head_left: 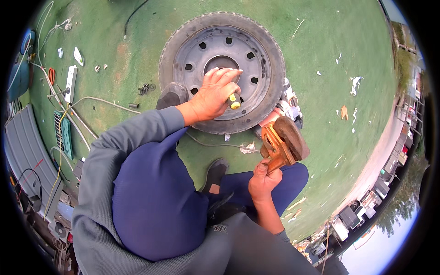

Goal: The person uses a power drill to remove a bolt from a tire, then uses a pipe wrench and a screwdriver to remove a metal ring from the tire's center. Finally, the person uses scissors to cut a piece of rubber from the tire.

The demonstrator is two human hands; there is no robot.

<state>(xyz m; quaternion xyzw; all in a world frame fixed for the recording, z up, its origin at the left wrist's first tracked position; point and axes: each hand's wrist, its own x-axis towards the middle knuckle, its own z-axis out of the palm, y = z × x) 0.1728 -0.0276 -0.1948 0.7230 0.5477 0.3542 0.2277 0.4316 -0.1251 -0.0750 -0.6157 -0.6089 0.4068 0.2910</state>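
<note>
Steel wheel with black tyre [217,48], one, lying flat on the green ground ahead of the person, between the feet and the upper edge; left hand [210,96], above the wheel's hub, fingers reaching forward and apparently gripping a tool by its yellow-ended handle [234,101]; right hand [264,183], closed round the narrow end of a rust-orange metal casting [277,149], held above the right thigh, with a dark brown oblong block [292,137] at its outer side. Hazards, by judgement: a one-ended hold on a seemingly heavy casting could let it twist and drop toward the leg; a loose left grip could let the handle slip, or the knuckles strike the rim; the grey cable [220,144] near the shoe [215,174] could catch a foot. Obscured: the tool's working end, behind the left hand; the thumb's hold there, unclear; the join of block and casting, not to be made out; the red-and-silver object [288,107] beside the tyre, partly covered and unidentified.
</note>
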